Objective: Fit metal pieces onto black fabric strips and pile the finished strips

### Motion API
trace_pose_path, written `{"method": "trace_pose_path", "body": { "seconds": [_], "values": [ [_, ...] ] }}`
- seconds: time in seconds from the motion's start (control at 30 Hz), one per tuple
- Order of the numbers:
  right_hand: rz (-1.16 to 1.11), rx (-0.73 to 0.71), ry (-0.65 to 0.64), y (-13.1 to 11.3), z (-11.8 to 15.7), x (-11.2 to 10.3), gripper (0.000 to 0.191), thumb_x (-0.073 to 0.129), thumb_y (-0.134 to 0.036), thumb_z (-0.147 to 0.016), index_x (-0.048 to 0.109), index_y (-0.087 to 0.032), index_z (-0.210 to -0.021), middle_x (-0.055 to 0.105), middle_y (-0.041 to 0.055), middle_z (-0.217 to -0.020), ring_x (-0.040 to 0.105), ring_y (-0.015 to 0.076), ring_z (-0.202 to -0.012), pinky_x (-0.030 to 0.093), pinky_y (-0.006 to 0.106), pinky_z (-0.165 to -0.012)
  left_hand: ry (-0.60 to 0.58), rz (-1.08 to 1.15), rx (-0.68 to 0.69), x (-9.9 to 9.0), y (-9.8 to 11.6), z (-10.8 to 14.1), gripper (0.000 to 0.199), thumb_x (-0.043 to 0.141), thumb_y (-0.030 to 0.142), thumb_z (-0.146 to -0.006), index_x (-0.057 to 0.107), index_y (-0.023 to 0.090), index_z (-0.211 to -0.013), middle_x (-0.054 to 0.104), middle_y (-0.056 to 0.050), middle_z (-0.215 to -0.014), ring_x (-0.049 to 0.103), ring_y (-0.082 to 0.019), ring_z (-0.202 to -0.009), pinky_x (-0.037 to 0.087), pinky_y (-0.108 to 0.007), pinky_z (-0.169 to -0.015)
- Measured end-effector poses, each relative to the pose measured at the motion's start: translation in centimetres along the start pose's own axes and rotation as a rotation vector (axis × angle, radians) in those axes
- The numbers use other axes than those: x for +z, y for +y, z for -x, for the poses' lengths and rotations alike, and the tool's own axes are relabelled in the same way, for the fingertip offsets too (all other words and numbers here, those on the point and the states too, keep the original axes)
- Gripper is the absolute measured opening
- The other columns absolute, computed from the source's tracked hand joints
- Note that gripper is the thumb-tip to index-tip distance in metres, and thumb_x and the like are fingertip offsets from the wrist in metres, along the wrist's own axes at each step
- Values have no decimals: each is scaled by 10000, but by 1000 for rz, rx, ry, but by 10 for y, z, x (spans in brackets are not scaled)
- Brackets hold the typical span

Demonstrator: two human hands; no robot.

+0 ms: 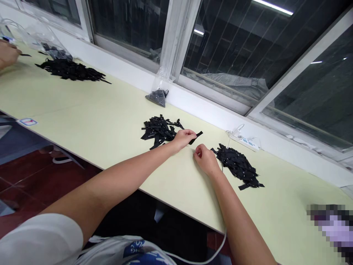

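Black fabric-like strips lie in two loose piles on the pale bench (pixel 179 191) before us, one to the left (pixel 158 130) and one to the right (pixel 238 165), and we judge the work to be somewhere in the middle. One black strip (pixel 199 135) is out of the piles and being handled, not yet laid down. Both piles hold many pieces, so plenty seems to be on hand, but we cannot tell which of them, if either, is finished.

Our left hand (pixel 185 139) pinches that single strip between thumb and fingers, just beside the left pile and over the gap between the two. Our right hand (pixel 204 157) is curled beside the near left end of the right pile, fingertips drawn in; we cannot tell whether anything is between them.

As for its looks, the held strip is narrow, dark and matte, fairly straight, slanting toward the far right, with a blunt end. Similar pieces in both piles overlap at all angles, with small pale specks among them.

Beyond the left pile, a clear plastic bag (pixel 158 96) with dark pieces inside stands near the wall. Far to the left, another person's hand (pixel 8 55) is near a third dark heap (pixel 71 70).
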State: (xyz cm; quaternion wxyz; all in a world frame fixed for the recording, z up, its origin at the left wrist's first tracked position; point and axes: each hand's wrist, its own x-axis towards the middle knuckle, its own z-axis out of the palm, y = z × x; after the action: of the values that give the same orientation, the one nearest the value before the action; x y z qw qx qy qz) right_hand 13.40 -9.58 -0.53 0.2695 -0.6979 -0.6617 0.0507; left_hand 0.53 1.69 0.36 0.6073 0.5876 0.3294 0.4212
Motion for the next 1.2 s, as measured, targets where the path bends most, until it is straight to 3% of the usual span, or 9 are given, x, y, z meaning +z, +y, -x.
{"method": "trace_pose_path", "body": {
  "seconds": [0.1,0.23,0.33,0.53,0.93,1.2],
  "values": [
    [-200,67,167,7,-2,1,108,580,-322,-842,573,-229,-897,675,11,-838,581,163,-663,413,284,-649,-50,-7,21,1,2,3,163,694,287,-721,722,175,-836,641,-4,-757,516,-116,-657,421,-274,-635],
    [-580,212,403,11,-9,1,299,664,-478,-792,555,-212,-873,659,26,-826,577,157,-654,453,283,-603,-189,18,39,6,1,7,222,718,316,-734,709,163,-895,629,-4,-737,489,-97,-610,373,-250,-568],
    [-791,258,402,9,-12,2,391,740,-513,-713,547,-209,-863,618,-7,-726,557,143,-598,452,265,-538,-264,47,83,10,-1,10,207,717,308,-749,693,151,-881,648,-15,-770,523,-99,-662,390,-242,-603],
    [-940,320,414,4,-13,2,422,799,-477,-640,543,-211,-844,609,-26,-677,580,132,-592,469,239,-512,-277,43,182,11,-5,8,203,723,312,-749,673,149,-859,661,-20,-840,563,-118,-765,431,-282,-754],
    [-1139,392,421,2,-12,1,406,845,-396,-582,574,-212,-822,638,-26,-700,632,132,-657,483,213,-541,-328,43,234,11,-6,9,258,743,346,-754,657,131,-868,643,-20,-833,556,-116,-776,438,-306,-797],
    [-1170,394,384,-7,-9,-5,434,876,-359,-540,585,-206,-823,659,-20,-748,628,128,-678,474,205,-544,-272,-40,307,10,-9,6,206,711,313,-779,655,131,-859,642,-17,-806,553,-109,-735,439,-280,-733]
  ]
}}
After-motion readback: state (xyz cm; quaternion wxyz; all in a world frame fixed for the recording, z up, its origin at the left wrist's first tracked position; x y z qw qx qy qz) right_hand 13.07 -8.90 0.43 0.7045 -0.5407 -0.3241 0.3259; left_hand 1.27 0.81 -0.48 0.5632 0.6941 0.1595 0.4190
